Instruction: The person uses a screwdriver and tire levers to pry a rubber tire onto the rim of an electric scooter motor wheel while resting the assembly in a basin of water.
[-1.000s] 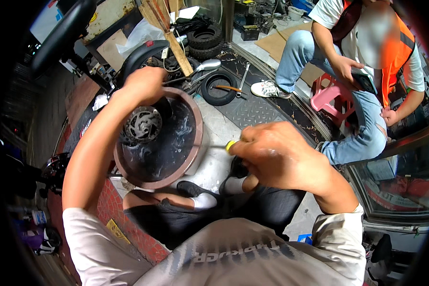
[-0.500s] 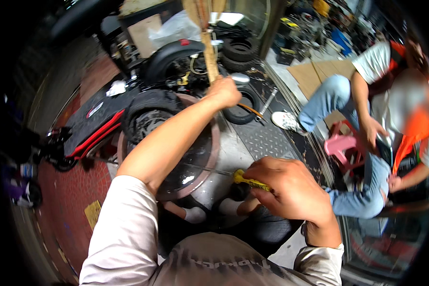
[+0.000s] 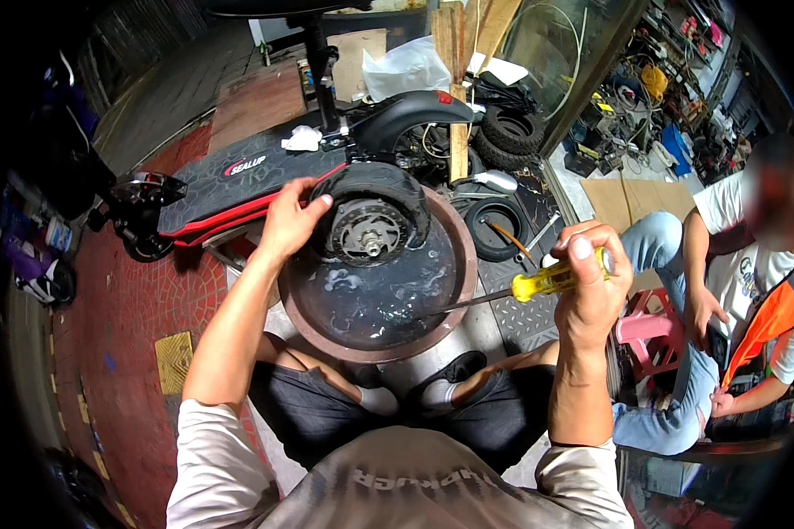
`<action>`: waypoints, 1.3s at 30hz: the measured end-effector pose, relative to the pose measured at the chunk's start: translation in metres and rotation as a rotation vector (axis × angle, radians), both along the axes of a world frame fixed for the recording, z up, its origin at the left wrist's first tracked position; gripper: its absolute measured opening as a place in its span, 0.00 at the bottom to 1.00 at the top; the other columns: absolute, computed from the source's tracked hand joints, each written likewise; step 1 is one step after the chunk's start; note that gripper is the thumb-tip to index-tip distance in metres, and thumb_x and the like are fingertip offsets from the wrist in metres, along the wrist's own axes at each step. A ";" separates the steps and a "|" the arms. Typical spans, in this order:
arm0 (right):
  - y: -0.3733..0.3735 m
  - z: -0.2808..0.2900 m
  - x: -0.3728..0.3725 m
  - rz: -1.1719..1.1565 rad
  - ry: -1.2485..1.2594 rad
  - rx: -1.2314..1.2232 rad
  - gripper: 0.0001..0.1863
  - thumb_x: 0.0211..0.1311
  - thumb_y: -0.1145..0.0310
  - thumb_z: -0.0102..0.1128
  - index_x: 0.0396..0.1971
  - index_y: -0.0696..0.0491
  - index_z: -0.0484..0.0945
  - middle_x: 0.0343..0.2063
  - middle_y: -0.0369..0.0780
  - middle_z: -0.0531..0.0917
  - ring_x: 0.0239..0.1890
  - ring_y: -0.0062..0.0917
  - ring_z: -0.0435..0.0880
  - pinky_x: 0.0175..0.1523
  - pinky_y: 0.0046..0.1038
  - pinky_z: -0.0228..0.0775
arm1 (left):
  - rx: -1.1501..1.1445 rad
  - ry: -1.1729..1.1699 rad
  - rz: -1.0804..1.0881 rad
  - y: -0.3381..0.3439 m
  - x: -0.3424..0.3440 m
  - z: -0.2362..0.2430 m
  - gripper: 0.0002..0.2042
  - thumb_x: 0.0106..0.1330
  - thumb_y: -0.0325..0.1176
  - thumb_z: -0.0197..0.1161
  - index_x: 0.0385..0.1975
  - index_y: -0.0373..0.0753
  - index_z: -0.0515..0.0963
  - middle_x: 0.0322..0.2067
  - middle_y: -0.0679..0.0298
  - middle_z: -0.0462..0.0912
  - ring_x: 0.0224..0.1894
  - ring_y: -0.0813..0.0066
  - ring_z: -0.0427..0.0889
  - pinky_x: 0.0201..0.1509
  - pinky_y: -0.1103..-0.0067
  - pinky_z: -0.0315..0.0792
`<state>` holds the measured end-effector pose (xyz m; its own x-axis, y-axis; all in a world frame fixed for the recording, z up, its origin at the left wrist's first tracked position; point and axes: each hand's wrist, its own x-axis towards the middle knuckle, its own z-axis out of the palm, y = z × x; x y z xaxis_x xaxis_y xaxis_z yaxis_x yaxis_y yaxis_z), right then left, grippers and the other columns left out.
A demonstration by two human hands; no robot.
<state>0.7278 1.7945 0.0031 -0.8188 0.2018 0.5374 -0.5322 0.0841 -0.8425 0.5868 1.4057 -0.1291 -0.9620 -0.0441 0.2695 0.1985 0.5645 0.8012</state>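
Note:
A yellow-handled screwdriver (image 3: 551, 280) is in my right hand (image 3: 591, 282), its fingers wrapped round the handle. The long thin shaft points left, out over the round basin (image 3: 464, 309) of dark, bubbly water. Above the basin's far side is a scooter wheel with a black tire (image 3: 406, 187) and a metal hub (image 3: 370, 236). My left hand (image 3: 293, 219) is at the tire's left edge, fingers extended and thumb apart; whether it presses on the rubber I cannot tell.
The scooter's black deck (image 3: 238, 181) with red trim lies left of the wheel. Behind it stand wooden planks (image 3: 459, 141) and stacked tires (image 3: 510, 132). A loose tire (image 3: 494, 227) and a wrench (image 3: 543, 231) lie to the right. A person in an orange vest (image 3: 767, 304) sits beside a pink stool (image 3: 651, 331).
My left hand has come off the wooden plank and back to the tire's left edge. My right hand has turned upright with the screwdriver. The view has shifted.

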 end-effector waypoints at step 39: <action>-0.059 0.056 -0.003 0.403 0.207 -0.372 0.12 0.71 0.64 0.63 0.33 0.53 0.70 0.25 0.40 0.75 0.25 0.26 0.76 0.30 0.30 0.78 | -0.357 -0.084 -0.340 0.005 -0.041 0.047 0.31 0.53 0.42 0.75 0.59 0.35 0.82 0.57 0.50 0.83 0.62 0.51 0.82 0.70 0.65 0.74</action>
